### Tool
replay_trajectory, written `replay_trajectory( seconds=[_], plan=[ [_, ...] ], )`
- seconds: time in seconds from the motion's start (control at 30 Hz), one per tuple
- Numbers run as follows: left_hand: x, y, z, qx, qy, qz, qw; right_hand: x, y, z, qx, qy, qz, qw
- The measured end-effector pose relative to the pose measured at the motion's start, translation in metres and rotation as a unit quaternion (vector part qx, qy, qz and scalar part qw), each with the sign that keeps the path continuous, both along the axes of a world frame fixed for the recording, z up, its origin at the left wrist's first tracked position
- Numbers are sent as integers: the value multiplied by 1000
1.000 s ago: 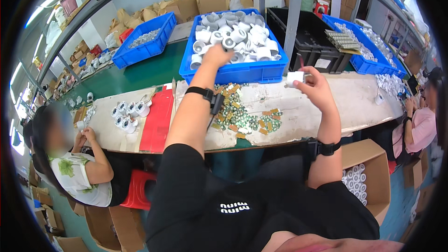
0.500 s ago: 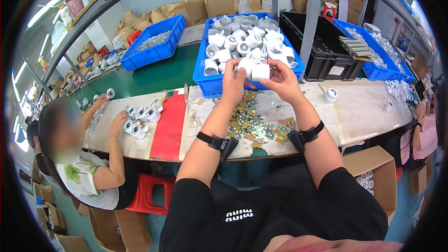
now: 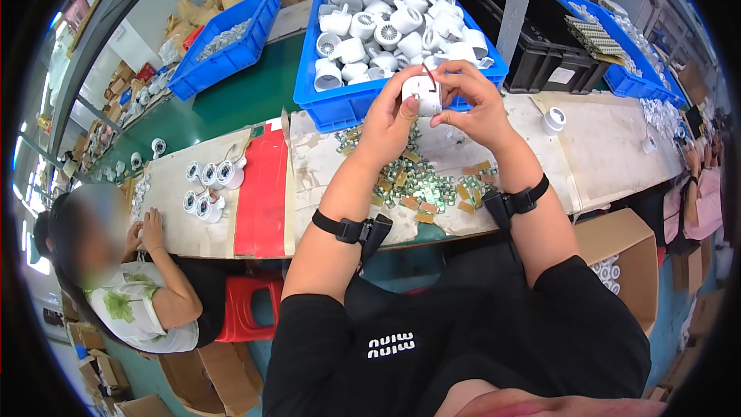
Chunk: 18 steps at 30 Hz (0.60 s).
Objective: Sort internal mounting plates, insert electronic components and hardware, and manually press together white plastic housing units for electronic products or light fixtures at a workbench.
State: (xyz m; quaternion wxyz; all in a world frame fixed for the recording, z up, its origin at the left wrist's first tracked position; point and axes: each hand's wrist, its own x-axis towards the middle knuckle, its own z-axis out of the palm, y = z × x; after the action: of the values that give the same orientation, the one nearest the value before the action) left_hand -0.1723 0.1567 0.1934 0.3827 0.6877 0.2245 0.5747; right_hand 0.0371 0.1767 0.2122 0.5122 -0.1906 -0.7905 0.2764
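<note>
Both my hands hold one white round plastic housing [image 3: 421, 91] above the bench, in front of the blue crate. My left hand [image 3: 391, 122] grips its left side, with the thumb on the front. My right hand [image 3: 477, 108] closes on its right side, fingers over the top and thumb below. A short thin red wire stands out at the housing's top. Below my hands lies a spread pile of small green circuit boards [image 3: 432, 177], mixed with tan pieces. Just beyond, the blue crate [image 3: 340, 110] is heaped with similar white housings [image 3: 387, 33].
Several white housings [image 3: 208, 175] stand left of a red strip [image 3: 262, 193], near a seated co-worker [image 3: 147, 293]. One more housing [image 3: 553, 120] stands to the right. A black crate [image 3: 532, 58], a metal post [image 3: 515, 15] and an open carton [image 3: 617, 239] are also on the right.
The housing has been turned in my hands, so a slotted side and the red wire now show. The co-worker's hands have drawn back from the housings on the left.
</note>
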Motion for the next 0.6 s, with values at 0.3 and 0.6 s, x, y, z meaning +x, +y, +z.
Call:
replay_trajectory(
  seconds=[0.3,0.6],
  plan=[
    [-13,5,-4,39,-47,24,998,-22,-3,-19,-253,24,119,960],
    [-19,15,14,-136,-271,126,944,-14,26,-66,29,-292,-232,927]
  ],
)
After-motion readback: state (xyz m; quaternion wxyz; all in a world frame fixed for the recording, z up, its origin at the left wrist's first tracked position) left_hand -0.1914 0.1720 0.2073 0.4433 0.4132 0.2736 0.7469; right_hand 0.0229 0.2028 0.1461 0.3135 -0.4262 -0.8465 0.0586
